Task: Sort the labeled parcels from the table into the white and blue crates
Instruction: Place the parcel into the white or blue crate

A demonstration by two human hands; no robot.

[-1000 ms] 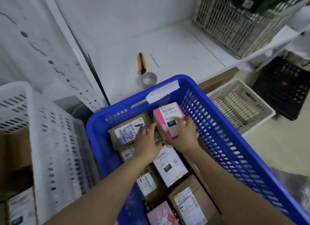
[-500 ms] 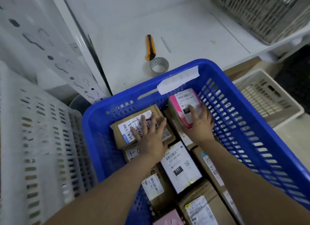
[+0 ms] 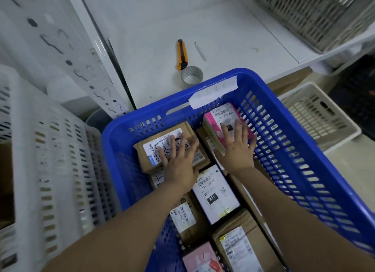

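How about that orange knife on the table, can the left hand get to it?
Probably yes: the left hand holds nothing, and the knife lies uncovered past the blue crate's far rim, which it must clear.

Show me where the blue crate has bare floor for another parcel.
Bare floor lies along the left wall of the blue crate, beside the brown parcel under the left hand. From the white parcel to the pink parcel under the right hand, parcels sit packed edge to edge.

Forearms (image 3: 125,229), left hand (image 3: 179,163) and right hand (image 3: 238,151) are bare.
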